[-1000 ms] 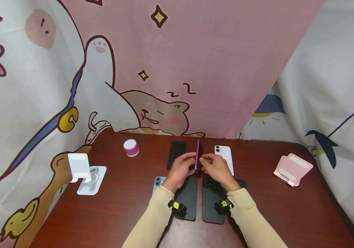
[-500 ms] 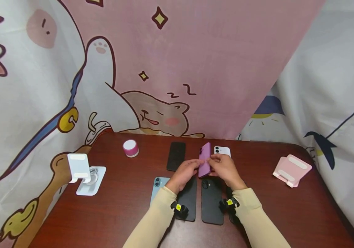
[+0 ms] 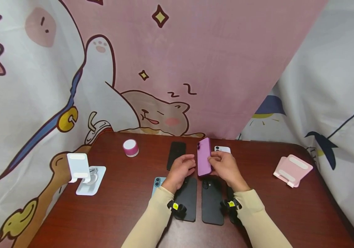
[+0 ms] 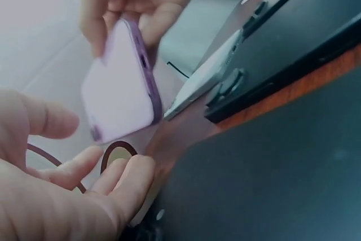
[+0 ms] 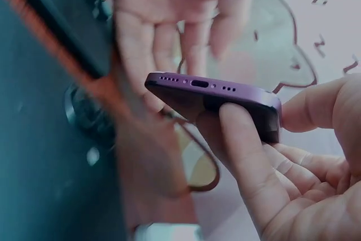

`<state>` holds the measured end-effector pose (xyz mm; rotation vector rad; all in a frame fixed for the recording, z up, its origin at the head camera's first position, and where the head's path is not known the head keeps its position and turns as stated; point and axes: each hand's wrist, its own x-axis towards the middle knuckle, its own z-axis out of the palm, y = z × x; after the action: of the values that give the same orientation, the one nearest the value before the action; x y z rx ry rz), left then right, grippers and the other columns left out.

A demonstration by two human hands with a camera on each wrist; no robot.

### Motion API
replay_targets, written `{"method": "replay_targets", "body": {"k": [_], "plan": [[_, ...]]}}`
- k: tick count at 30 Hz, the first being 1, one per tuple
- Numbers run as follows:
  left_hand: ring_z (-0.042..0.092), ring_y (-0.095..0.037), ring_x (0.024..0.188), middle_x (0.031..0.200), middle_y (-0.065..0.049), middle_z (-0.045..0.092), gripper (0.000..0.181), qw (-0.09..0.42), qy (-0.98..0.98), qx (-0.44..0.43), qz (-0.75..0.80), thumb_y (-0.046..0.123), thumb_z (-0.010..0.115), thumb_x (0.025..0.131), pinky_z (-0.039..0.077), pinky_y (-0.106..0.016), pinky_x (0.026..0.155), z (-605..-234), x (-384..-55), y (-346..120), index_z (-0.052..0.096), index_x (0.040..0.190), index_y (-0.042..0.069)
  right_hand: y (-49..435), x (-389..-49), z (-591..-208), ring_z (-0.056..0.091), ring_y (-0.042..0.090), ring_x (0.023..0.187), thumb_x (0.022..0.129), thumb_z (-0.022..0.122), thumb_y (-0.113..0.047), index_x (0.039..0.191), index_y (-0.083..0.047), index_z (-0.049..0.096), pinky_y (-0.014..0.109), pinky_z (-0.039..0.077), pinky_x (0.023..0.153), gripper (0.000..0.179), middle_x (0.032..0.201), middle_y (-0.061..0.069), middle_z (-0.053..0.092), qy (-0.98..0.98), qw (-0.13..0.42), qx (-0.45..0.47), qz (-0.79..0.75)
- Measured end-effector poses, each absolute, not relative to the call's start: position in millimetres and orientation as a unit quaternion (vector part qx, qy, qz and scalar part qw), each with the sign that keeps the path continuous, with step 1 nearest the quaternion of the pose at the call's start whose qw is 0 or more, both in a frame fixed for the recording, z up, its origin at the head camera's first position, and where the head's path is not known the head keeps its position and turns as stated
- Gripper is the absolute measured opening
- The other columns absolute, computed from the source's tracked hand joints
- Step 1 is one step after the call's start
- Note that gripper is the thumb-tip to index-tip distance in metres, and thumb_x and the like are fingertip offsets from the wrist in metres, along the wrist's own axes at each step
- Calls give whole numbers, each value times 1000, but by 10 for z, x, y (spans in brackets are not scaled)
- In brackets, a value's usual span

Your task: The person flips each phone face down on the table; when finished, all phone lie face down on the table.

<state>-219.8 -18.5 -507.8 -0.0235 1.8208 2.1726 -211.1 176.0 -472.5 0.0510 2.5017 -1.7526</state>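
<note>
A purple smartphone (image 3: 204,157) is held up off the table by my right hand (image 3: 226,168), tilted, its back and camera facing me in the head view. Thumb and fingers pinch its right edge; in the right wrist view the phone's port end (image 5: 203,84) and dark screen side show. My left hand (image 3: 180,170) is just left of the phone, apart from it, fingers loosely bent with nothing between them. In the left wrist view a gap separates the left fingertips (image 4: 138,167) from the phone. Under the wrists lie two black phones, a left one (image 3: 189,199) and a right one (image 3: 212,203).
Another black phone (image 3: 177,153) and a white phone (image 3: 222,149) lie at the back. A light blue phone (image 3: 157,182) is partly hidden by the left arm. White (image 3: 79,167) and pink (image 3: 293,168) phone stands and a pink-and-white round jar (image 3: 130,148) stand farther out.
The purple phone has turned from edge-on to showing its back. My left hand, touching it half a second ago, has let go and moved left; the right hand keeps hold.
</note>
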Motion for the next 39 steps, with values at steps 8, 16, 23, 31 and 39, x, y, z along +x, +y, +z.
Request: {"method": "replay_targets", "body": {"k": [8,16,23,31,39], "plan": [[74,-17,94,117,-13,75,35,165,617,-29,769,11,62,104,65,-37,82,-5050,-2186,-202,63,138,2,1656,-1999,-4505,78,29,93,103,67,-16,139,7,59,42,66,72,43,124,29,72,817,37,-20,-575],[73,-18,94,116,-13,74,33,151,637,-41,754,9,65,103,66,-40,82,-5045,-2187,-245,65,136,3,1683,-2027,-4606,79,28,89,103,68,-14,137,6,60,41,66,70,41,123,29,72,817,34,-1,-576],[72,-18,100,123,-16,71,36,123,678,-30,724,6,67,102,65,-41,88,-5058,-2212,-286,68,138,3,1742,-2101,-4791,78,25,84,101,72,-14,136,5,64,39,66,69,41,118,27,75,820,27,17,-571],[71,-22,111,130,-15,72,38,93,769,-2,632,9,67,102,62,-40,97,-5036,-2184,-256,68,139,3,1756,-2190,-4997,78,22,85,99,73,-10,133,7,66,36,66,68,38,113,25,77,839,41,30,-541],[71,-26,118,137,-19,70,46,78,811,22,579,10,65,103,61,-42,99,-5028,-2149,-206,60,147,-1,1737,-2230,-5037,79,25,91,98,72,-5,136,9,64,34,66,70,42,121,29,74,843,46,32,-535]]}}
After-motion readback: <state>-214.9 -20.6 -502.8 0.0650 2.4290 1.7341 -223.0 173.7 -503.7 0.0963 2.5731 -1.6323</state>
